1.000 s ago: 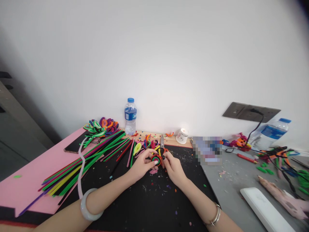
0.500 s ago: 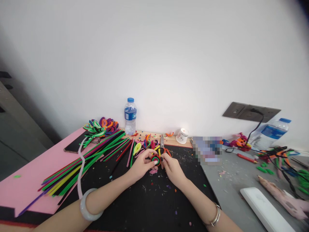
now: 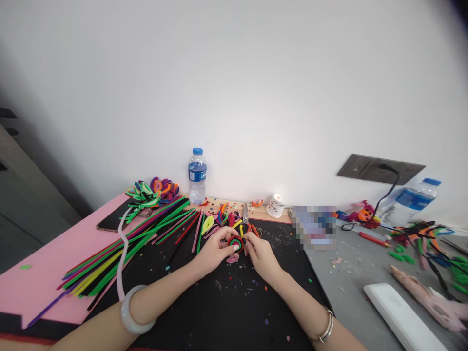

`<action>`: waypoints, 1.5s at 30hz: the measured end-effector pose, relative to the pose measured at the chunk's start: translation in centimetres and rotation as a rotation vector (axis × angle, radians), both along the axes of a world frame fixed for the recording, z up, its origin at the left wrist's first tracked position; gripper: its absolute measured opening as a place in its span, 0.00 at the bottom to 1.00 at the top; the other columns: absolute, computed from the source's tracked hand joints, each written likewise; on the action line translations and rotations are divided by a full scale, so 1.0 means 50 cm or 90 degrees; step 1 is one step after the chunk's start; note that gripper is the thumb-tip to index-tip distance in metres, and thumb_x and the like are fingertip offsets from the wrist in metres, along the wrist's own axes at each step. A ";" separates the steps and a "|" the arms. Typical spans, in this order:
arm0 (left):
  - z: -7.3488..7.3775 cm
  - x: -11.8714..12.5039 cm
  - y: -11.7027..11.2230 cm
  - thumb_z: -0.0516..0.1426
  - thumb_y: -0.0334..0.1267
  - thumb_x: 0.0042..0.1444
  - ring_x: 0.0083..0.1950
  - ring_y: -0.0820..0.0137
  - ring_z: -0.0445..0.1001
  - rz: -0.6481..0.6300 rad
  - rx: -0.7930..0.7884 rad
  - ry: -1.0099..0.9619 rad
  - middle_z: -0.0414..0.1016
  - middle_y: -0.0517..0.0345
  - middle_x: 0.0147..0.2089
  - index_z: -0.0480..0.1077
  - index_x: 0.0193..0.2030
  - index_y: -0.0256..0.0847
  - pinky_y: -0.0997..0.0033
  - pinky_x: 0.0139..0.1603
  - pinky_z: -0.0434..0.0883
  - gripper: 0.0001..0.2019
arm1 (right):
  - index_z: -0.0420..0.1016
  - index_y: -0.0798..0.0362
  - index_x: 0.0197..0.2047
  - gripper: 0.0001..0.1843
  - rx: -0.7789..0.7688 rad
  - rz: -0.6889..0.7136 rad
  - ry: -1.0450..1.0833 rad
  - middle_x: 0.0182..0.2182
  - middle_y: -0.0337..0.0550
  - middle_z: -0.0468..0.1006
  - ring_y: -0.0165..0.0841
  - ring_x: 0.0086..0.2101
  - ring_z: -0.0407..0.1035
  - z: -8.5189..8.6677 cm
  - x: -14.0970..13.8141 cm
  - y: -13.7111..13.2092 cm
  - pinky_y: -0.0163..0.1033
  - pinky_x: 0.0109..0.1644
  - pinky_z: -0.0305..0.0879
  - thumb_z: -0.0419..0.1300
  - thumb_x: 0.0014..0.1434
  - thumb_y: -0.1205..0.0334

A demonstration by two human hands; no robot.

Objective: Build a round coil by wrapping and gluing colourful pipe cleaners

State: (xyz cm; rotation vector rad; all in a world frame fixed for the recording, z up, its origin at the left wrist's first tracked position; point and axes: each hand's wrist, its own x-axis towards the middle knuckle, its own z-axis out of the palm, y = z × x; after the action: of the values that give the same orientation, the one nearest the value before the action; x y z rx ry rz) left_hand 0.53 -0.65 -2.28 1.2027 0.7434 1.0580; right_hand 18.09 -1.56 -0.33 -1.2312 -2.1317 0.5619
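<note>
A small round coil of fuzzy pipe cleaners [image 3: 236,242], red outside with green and pink within, is held above the black mat. My left hand [image 3: 219,251] is closed around its left side, thumb over the front. At the right edge, my right hand [image 3: 260,253] pinches the coil between thumb and fingertips; the exact grip is partly hidden. Just behind the hands lie scissors [image 3: 245,214], blades pointing toward the wall, and a yellow pipe-cleaner loop [image 3: 208,224]. A pink scrap [image 3: 231,260] rests below the coil.
Long pipe cleaners [image 3: 135,248] fan out across the left, beside a phone [image 3: 109,222] and a looped bundle [image 3: 146,191]. A water bottle [image 3: 197,178] and a paper cup [image 3: 275,205] stand by the wall. A white power bank [image 3: 398,312] lies at right.
Both hands stay in nearly the same place on the coil. The coil seems turned slightly; otherwise the scene is unchanged.
</note>
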 end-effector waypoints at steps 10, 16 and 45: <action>-0.003 0.000 0.003 0.63 0.37 0.49 0.28 0.71 0.77 0.004 -0.006 0.012 0.67 0.66 0.32 0.67 0.40 0.40 0.69 0.31 0.73 0.13 | 0.65 0.50 0.35 0.10 0.000 -0.021 -0.008 0.21 0.35 0.68 0.31 0.23 0.65 0.000 -0.001 0.000 0.32 0.30 0.60 0.45 0.63 0.69; 0.001 0.000 0.003 0.63 0.37 0.49 0.27 0.71 0.77 0.021 -0.007 0.023 0.67 0.66 0.31 0.67 0.40 0.40 0.70 0.31 0.73 0.13 | 0.66 0.51 0.41 0.09 0.009 -0.031 0.000 0.26 0.38 0.73 0.32 0.26 0.69 0.004 -0.002 -0.004 0.33 0.32 0.63 0.47 0.63 0.69; 0.030 -0.001 -0.014 0.61 0.34 0.49 0.32 0.71 0.75 0.062 0.037 0.046 0.64 0.67 0.30 0.68 0.39 0.41 0.64 0.40 0.75 0.10 | 0.72 0.53 0.41 0.11 -0.051 -0.044 0.130 0.20 0.36 0.74 0.30 0.18 0.68 0.004 -0.028 -0.022 0.32 0.25 0.65 0.50 0.60 0.68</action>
State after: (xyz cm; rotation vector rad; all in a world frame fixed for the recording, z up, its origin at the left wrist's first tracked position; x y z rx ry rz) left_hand 0.49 -1.35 -0.80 1.2699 0.8393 1.1274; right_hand 16.70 -2.66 -0.15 -1.2299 -1.9059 0.7165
